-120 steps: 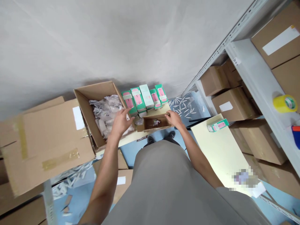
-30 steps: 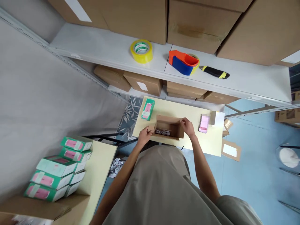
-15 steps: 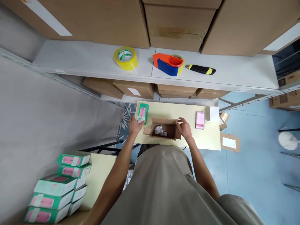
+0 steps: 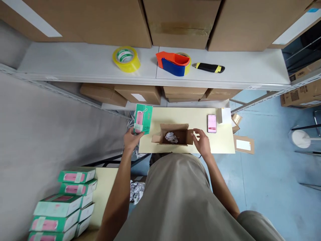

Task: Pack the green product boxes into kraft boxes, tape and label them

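Note:
My left hand (image 4: pixel 132 139) is closed on the lower edge of a green product box (image 4: pixel 143 119), raised above the table's left end. Its front shows a pink bottle-shaped item and a strip of tape crosses it. An opened cardboard box (image 4: pixel 187 138) stands in front of me, flaps folded out, with crumpled paper (image 4: pixel 171 137) inside. At its right flap is my right hand (image 4: pixel 202 143), thumb and fingers apart; the thumb appears to touch the flap's edge.
A phone (image 4: pixel 212 123) and a white box (image 4: pixel 224 115) occupy the table's right side. Above, a shelf (image 4: pixel 87 63) bears a yellow tape roll (image 4: pixel 126 59), a tape dispenser (image 4: pixel 173 63) and a utility knife (image 4: pixel 209 67). Several green boxes (image 4: pixel 57 207) are stacked at lower left.
The green box has been lifted off the table and moved left in my left hand, its front now turned towards me. My right hand has shifted slightly outward from the cardboard box, fingers looser.

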Demonstrator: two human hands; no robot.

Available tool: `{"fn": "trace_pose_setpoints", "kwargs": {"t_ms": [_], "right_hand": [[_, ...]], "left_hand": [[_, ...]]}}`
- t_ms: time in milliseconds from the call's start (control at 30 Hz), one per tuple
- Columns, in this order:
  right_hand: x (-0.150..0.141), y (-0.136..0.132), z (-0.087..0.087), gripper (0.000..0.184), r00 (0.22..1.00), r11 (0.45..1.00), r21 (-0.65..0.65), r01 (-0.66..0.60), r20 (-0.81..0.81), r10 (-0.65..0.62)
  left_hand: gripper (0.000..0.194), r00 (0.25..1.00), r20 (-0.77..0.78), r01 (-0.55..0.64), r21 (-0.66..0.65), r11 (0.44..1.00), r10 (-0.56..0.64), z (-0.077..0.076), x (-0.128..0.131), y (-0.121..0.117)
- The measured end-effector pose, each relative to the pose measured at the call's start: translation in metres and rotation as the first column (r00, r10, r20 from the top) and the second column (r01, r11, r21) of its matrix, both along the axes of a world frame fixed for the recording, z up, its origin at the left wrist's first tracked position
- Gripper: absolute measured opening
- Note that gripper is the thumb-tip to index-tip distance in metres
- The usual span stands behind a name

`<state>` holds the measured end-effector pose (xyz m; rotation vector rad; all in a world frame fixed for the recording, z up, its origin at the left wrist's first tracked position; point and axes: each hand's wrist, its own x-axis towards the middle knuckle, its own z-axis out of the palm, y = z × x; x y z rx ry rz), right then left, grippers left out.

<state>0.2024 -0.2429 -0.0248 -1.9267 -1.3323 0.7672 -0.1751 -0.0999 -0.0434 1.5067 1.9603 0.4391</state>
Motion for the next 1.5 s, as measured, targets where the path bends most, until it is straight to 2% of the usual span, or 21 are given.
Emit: {"fn": "trace_pose_setpoints", "kwargs": {"t_ms": [67,133,200,267,367,467,567,700,900,1067,1200,1267,1333,1433,1500], "right_hand": [[-0.005,0.002,0.011,0.044,0.999,0.999,0.016,-0.032,-0.019,0.032],[-0.009,0.007,0.021,0.048,0.997,0.996,0.048,-0.073,-0.021,0.074],[-0.012,0.012,0.030,0.064,0.991,0.986,0.096,-0.133,0.033,0.130],[-0.011,0.015,0.034,0.084,0.970,0.968,0.114,-0.225,0.119,0.212],[-0.007,0.016,0.026,0.095,0.909,0.927,0.042,-0.374,0.213,0.357],[-0.003,0.013,0.007,0.086,0.876,0.899,-0.035,-0.436,0.214,0.433],[-0.003,0.011,-0.012,0.081,0.889,0.901,-0.088,-0.426,0.148,0.434],[-0.010,0.014,-0.028,0.081,0.895,0.902,-0.157,-0.402,0.141,0.423],[-0.018,0.017,-0.041,0.078,0.870,0.889,-0.248,-0.384,0.225,0.439],[-0.022,0.016,-0.056,0.072,0.795,0.870,-0.286,-0.401,0.364,0.486],[-0.024,0.015,-0.063,0.059,0.742,0.834,-0.355,-0.423,0.393,0.543],[-0.023,0.013,-0.063,0.050,0.750,0.837,-0.344,-0.426,0.383,0.540],[-0.018,0.007,-0.063,0.046,0.800,0.880,-0.267,-0.392,0.373,0.470],[-0.007,-0.006,-0.067,0.051,0.915,0.973,-0.111,-0.203,0.333,0.229],[0.001,-0.013,-0.074,0.061,0.969,0.994,-0.107,-0.027,0.240,0.052]], "left_hand": [[0.059,0.993,0.105,0.041,0.073,0.996,-0.049,0.022,0.000,-0.013],[0.069,0.969,0.182,0.150,0.115,0.982,-0.169,0.041,0.010,-0.022],[0.072,0.925,0.194,0.305,0.133,0.943,-0.327,0.053,0.026,-0.027],[0.072,0.861,0.142,0.470,0.138,0.872,-0.487,0.057,0.045,-0.028],[0.073,0.755,0.026,0.646,0.133,0.751,-0.655,0.046,0.068,-0.030],[0.076,0.702,-0.017,0.707,0.133,0.694,-0.712,0.025,0.078,-0.031],[0.078,0.688,-0.007,0.723,0.089,0.685,-0.726,0.007,0.080,-0.030],[0.078,0.678,0.014,0.735,-0.005,0.678,-0.735,-0.006,0.079,-0.026],[0.077,0.680,0.008,0.733,0.028,0.680,-0.733,-0.018,0.075,-0.025],[0.071,0.657,-0.080,0.753,0.038,0.657,-0.749,-0.034,0.083,-0.033],[0.067,0.640,-0.175,0.761,0.012,0.648,-0.748,-0.042,0.090,-0.041],[0.063,0.660,-0.172,0.745,0.028,0.666,-0.731,-0.042,0.088,-0.045],[0.057,0.731,-0.122,0.682,0.103,0.724,-0.671,-0.042,0.080,-0.048],[0.052,0.893,0.004,0.442,0.186,0.877,-0.451,-0.045,0.062,-0.051],[0.052,0.953,0.170,0.238,0.084,0.968,-0.250,-0.050,0.051,-0.053]]}}
